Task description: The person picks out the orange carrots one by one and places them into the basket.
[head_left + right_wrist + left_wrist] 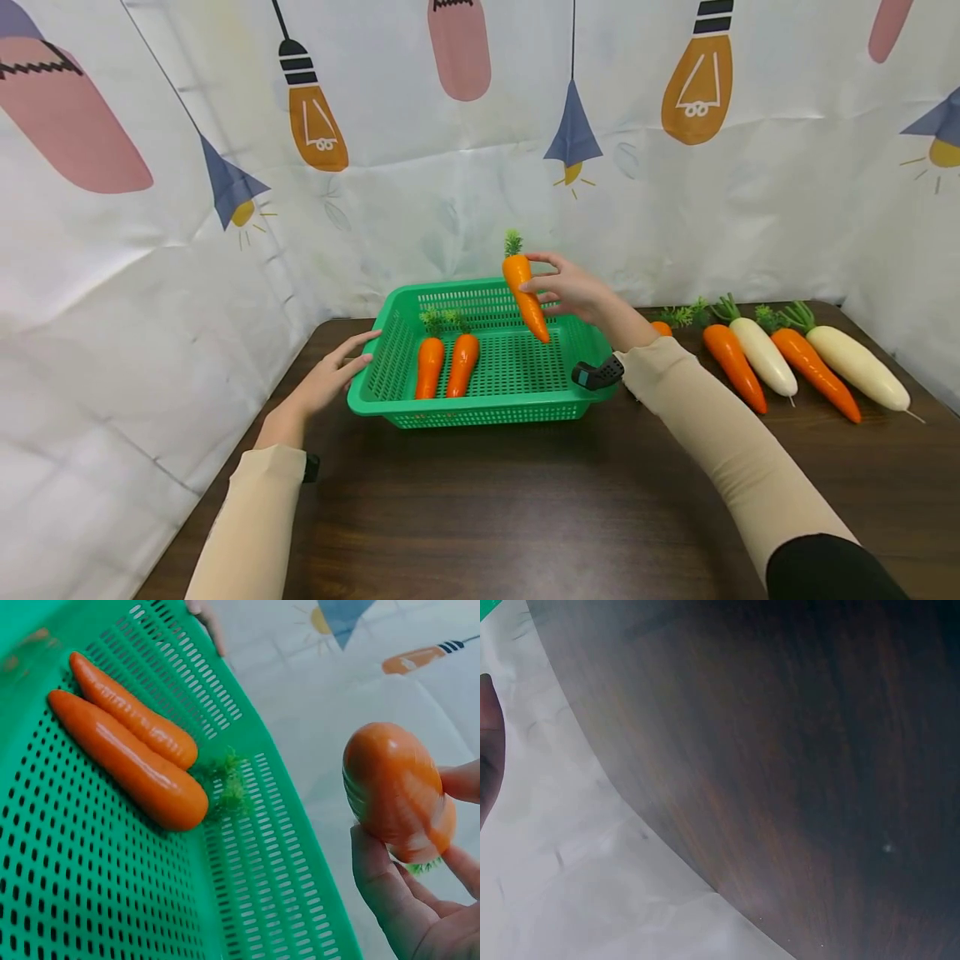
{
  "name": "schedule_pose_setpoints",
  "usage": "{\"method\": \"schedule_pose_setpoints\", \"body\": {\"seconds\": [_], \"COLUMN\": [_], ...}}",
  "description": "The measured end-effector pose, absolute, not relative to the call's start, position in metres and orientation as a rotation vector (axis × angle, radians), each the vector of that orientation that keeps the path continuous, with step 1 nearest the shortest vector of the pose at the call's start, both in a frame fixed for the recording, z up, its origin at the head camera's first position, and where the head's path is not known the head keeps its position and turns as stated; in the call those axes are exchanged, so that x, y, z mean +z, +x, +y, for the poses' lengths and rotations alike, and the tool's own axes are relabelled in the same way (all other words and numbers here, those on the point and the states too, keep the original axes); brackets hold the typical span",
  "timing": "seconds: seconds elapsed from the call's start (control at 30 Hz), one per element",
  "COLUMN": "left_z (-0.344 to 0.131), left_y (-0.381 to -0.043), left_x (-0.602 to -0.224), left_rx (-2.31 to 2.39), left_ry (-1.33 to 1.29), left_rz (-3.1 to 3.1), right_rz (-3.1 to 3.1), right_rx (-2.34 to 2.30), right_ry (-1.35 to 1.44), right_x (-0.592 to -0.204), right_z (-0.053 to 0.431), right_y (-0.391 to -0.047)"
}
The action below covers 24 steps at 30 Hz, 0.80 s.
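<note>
My right hand [573, 292] pinches a carrot [525, 296] with a green leafy top, held above the right half of a green plastic basket [480, 406]. In the right wrist view the carrot [394, 784] points its tip toward the camera, between thumb and fingers. Two carrots [430, 367] lie side by side in the basket's left part, leaves toward the back wall. At the basket's left rim, my left hand [330, 375] has its fingers extended, fingertips right at the edge. Only a sliver of the left hand [489, 746] shows in the left wrist view.
To the right on the dark wooden table [480, 508] lie carrots [735, 367] and two white radishes [858, 367] in a row. Another carrot [662, 328] is partly hidden behind the right forearm. A white patterned curtain [480, 200] hangs right behind the basket.
</note>
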<state>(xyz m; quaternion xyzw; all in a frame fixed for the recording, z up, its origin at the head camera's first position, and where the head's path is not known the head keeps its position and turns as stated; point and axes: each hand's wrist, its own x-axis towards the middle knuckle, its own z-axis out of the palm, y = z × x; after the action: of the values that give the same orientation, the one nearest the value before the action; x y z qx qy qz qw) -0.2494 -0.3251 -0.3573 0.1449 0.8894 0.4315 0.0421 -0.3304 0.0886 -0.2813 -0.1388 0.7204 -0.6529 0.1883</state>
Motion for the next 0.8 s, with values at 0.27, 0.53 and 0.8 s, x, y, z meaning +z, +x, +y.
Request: {"method": "schedule_pose_setpoints", "body": {"seconds": [0.27,0.53,0.8], "left_z": [-0.325,-0.326,-0.326], "left_y": [-0.250,-0.251,-0.251], "left_x": [-0.356,-0.356,-0.358], "left_rx": [1.299,1.314,1.315], "left_ry": [0.427,0.426,0.419], "left_rz": [2.728,2.717,2.723], "right_rz": [2.000,2.030,2.049], "right_rx": [-1.828,-1.775,-1.711], "right_ry": [-0.381,-0.394,-0.439], "right_x": [-0.287,-0.294,-0.298], "right_z": [0.076,0.060,0.050], "right_y": [-0.339,-0.346,-0.351]}}
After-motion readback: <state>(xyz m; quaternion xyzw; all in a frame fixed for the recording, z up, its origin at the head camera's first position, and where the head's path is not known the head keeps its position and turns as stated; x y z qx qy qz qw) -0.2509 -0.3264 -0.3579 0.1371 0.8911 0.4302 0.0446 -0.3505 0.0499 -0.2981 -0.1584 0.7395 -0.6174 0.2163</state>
